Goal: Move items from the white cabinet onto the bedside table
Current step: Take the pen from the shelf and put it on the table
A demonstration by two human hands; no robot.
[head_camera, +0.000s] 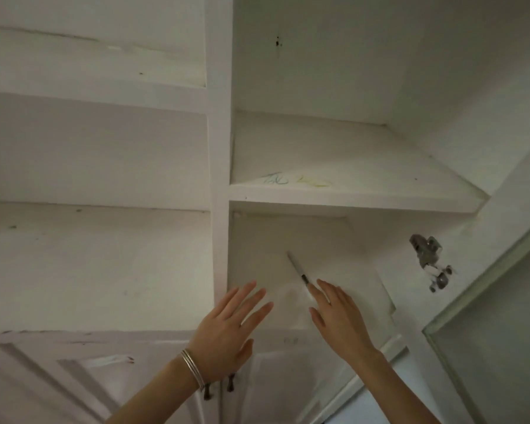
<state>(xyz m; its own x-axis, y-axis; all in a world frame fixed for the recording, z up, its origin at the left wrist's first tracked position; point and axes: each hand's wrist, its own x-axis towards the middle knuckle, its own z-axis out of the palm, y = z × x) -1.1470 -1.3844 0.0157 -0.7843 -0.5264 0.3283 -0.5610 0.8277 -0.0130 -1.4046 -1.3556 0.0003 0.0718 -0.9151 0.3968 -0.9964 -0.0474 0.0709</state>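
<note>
Inside the white painted wooden cabinet (221, 148) — both hands empty.
A slim white stick with a dark band (297, 267) lies in the lower right compartment, its near end just beside the straight-fingered right hand (337, 313); the left hand (227, 325) is flat, fingers spread.

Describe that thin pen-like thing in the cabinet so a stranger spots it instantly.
In the white cabinet, look at the right-hand compartment under the shelf with crayon scribbles. A slim pale stick with a dark end sits slanted there, by the right hand; nothing else there is so thin.
</note>
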